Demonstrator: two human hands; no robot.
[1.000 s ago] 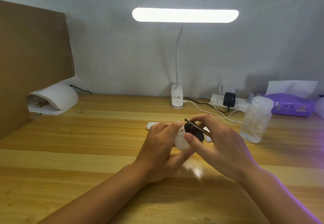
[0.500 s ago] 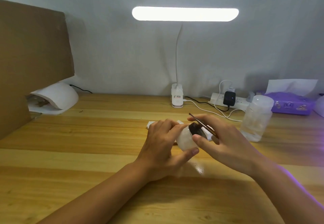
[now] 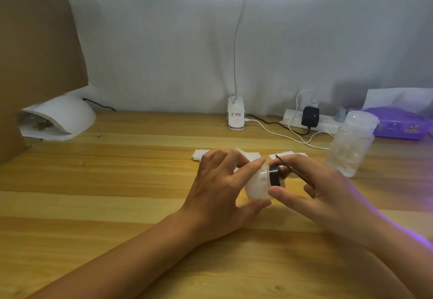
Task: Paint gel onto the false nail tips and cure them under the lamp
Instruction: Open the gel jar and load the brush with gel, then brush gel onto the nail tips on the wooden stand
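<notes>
Left hand is gripping the jar, right hand is pinching its lid while holding a thin tool — painting and curing are apparently awaiting a start.

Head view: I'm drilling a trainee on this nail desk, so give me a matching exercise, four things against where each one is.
Things
1 white jar
2 curing lamp
3 clear bottle
4 tissue box

Places
A far left on the desk
B far right, at the back
C left hand grips it, right hand pinches its black lid
D upright, just right of the hands

Pairs: 1-C, 2-A, 3-D, 4-B
</notes>
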